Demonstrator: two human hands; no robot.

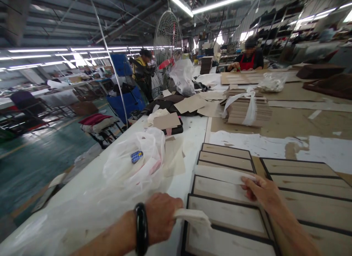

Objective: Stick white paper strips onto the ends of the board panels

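Left hand (162,219), 6 o'clock, fist closed round folded white cloth (194,216). Right hand (260,190), 4 o'clock, thumb and finger pinching thin white strip (220,173) over black-edged beige panels (228,214), 5 o'clock. Plastic bag (151,146), 8 o'clock; tied card stack (236,113), 3 o'clock.

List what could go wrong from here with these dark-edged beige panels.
The thin white sheet pinched in the right hand could crease or settle crooked, since it looks limp.
The crumpled white strip in the left hand hangs over the dark-edged beige panels and might drag, nudging their overlapping row out of line.
The glossy black bangle is close to loose, translucent plastic and may snag it.
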